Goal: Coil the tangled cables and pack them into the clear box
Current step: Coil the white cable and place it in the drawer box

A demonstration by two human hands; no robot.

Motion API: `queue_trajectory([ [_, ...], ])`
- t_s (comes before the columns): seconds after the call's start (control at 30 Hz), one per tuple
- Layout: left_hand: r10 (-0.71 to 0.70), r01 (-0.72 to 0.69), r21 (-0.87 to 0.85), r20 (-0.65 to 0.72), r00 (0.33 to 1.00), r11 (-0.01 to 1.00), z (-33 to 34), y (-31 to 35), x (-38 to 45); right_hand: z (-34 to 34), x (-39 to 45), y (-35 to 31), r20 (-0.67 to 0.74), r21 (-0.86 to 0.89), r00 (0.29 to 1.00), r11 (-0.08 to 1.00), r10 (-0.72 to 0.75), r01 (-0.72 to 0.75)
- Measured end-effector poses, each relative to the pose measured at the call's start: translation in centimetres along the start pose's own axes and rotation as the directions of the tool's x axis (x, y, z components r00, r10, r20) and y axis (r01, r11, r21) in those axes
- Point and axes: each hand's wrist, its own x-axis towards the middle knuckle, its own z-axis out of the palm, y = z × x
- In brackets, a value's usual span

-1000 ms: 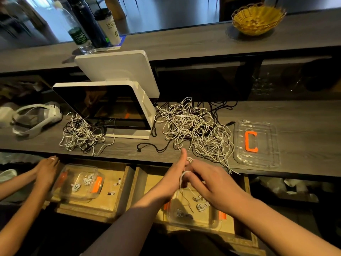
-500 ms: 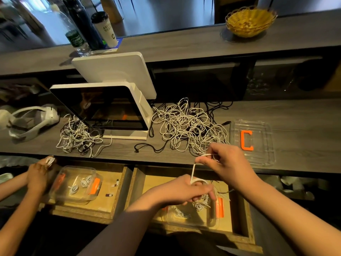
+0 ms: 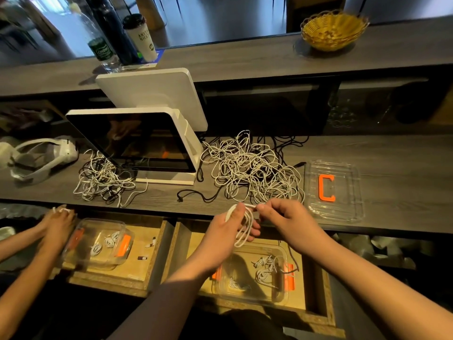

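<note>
At the counter (image 3: 392, 153), I am watching the left hand (image 3: 230, 231) holding loops of a white cable (image 3: 242, 227), its fingers curled around the coil, while the right hand (image 3: 289, 222) is pinching the cable's end just beside it. Both hands are hovering above the clear box (image 3: 279, 290), which is sitting in an open drawer (image 3: 316, 278) and holding small coiled bundles. The tangled cables (image 3: 250, 168) are lying on the counter behind the hands, beside the box's lid (image 3: 335, 192). A second person's hand (image 3: 58, 217) is working at left.
</note>
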Motion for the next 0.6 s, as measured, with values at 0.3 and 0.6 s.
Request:
queue_trajectory([
  [0.3, -0.14, -0.003, -0.732, -0.135, 0.981, 0.681, -0.1, 2.3, 0.9, 0.3, -0.7, -0.2, 0.092, -0.005, 0.991, 0.995, 0.095, -0.095],
  [0.6, -0.123, -0.038, -0.75, -0.158, 0.98, 0.66, 0.6, 3.6, 2.1, 0.7, -1.9, -0.6, 0.182, -0.061, 0.963, 0.98, 0.197, -0.189],
])
